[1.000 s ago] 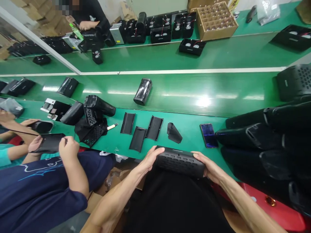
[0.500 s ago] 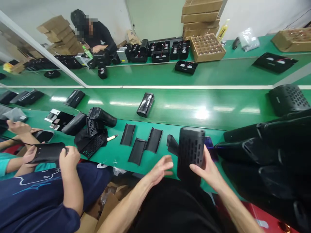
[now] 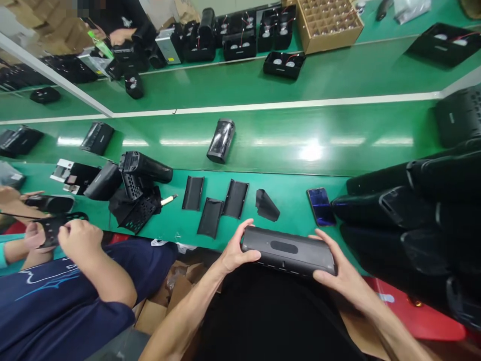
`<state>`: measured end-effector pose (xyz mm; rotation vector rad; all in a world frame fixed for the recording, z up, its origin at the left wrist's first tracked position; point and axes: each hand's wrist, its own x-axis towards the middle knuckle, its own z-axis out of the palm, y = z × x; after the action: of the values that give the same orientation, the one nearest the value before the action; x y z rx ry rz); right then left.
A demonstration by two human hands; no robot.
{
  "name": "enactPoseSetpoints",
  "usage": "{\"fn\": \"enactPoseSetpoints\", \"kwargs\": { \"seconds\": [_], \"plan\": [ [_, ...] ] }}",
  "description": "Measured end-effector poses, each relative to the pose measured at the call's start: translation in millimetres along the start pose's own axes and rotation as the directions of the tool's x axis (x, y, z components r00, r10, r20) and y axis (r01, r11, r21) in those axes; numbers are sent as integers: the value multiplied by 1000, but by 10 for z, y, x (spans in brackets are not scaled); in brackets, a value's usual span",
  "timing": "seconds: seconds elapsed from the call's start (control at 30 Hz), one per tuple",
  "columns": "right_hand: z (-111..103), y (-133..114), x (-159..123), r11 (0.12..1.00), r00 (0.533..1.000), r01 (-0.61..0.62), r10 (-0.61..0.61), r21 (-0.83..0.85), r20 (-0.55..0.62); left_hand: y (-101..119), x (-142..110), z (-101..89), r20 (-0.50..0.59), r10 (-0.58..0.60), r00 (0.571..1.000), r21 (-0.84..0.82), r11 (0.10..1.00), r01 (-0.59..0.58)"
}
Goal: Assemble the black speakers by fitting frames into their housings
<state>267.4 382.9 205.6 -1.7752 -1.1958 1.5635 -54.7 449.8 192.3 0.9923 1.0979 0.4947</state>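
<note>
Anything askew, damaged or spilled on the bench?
One black piece, between the rectangular panels and the phone, looks odd: it seems bent and irregular in outline, unlike the straight-sided panels. No spill shows. The casing in the left hand and right hand looks intact.

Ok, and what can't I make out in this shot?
All in the head view:
- Underside of the black case: turned away, its ends partly covered by the left hand and right hand.
- Words on the phone screen: too small.
- Far side of the divided cardboard box: cut off by the top edge.
- Rest of the perforated case: cut off by the right edge.
</note>
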Motion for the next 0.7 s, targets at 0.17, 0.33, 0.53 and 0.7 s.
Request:
{"fn": "enactPoseSetpoints", "kwargs": {
  "seconds": [0.17,0.33,0.53,0.7],
  "plan": [
    [154,166,-135,980,993,-30,51,195,-104,97,-62,-52,79,-30,996,-21,999,32],
    [207,82,-66,952,981,-61,112,300,-157,44,14,51,1,-45,999,-69,997,45],
    [111,74,249,727,868,-488,459,483,187,22,331,38,-39,-361,932,-13,933,361],
    [138,121,267,721,913,-391,384,572,139,60,400,32,9,-437,899,-135,891,434]
  ]
}}
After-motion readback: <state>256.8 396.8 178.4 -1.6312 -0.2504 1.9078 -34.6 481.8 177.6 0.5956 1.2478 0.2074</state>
